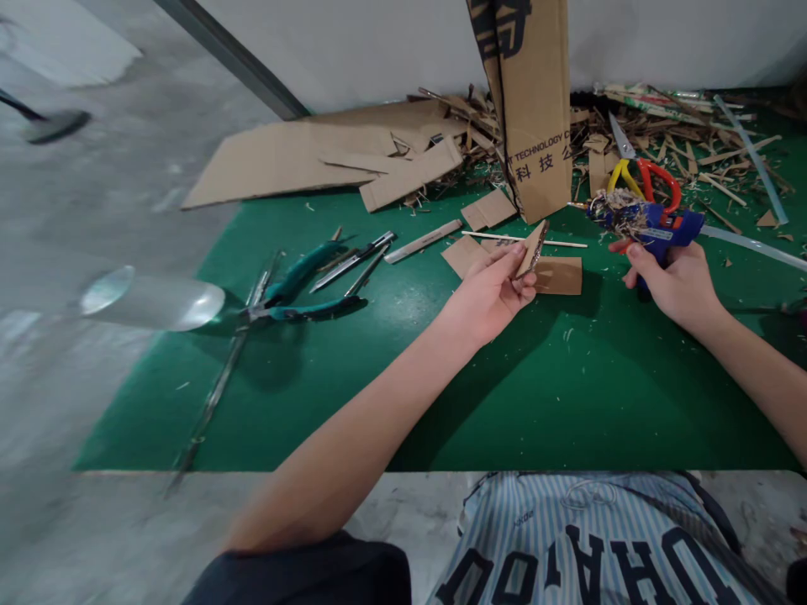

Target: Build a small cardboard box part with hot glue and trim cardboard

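Observation:
My left hand (495, 290) is closed on a small cardboard piece (533, 248), held edge-up just above the green mat (391, 378). My right hand (672, 281) grips a blue glue gun (656, 225) whose body is caked with cardboard shreds; its nozzle points left toward the cardboard piece, a short gap away. A flat brown cardboard rectangle (560, 276) lies on the mat right under the held piece. A thin wooden stick (523, 240) lies behind it.
A tall cardboard box panel (535, 109) stands at the back. Red-and-yellow scissors (643, 172) lie among cardboard scraps at the right. Teal pliers (303, 290), craft knives (353, 260) and a metal ruler (214, 395) lie left. Flat cardboard sheets (296, 160) lie back left.

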Available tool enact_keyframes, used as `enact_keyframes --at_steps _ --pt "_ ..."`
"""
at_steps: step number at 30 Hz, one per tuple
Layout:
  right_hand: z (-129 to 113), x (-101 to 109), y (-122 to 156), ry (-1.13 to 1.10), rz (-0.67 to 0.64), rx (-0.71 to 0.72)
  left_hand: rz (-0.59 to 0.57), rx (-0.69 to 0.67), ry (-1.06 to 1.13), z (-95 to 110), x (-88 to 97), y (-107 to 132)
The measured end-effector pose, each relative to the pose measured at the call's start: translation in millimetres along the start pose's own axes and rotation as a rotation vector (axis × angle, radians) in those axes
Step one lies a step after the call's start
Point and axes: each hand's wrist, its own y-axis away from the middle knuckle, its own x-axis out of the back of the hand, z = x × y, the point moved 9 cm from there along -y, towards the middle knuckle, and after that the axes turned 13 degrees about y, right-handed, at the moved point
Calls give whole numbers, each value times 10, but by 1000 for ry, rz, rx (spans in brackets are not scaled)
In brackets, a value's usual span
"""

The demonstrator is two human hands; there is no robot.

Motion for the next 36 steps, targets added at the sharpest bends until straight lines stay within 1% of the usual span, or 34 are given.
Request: enact_keyframes --at_steps 3,5,8,10,15,19,23,27,32,36 --pt "60 231 -94 310 137 9 -18 -4 3 3 0 -7" --pt "101 351 -151 463 189 0 -23 -9 4 5 6 -9" --pt "249 417 -217 598 152 -106 -32 -9 7 3 6 -9" --pt "303 419 -239 677 110 -135 -33 -11 8 4 6 -10" --pt "253 405 -270 849 32 -53 -25 -4 11 -11 16 -19" --pt "236 444 -327 877 -2 -53 -23 -8 12 -13 30 -28" --pt "197 492 -457 838 26 -18 -33 -13 2 -15 25 -31" --pt "179 474 -564 828 69 16 -39 -17 9 -13 20 -31" --pt "291 433 -552 819 113 -62 -30 -26 1 0 18 -26" --pt "354 374 -510 836 76 -78 -24 -23 -3 -5 11 -18"
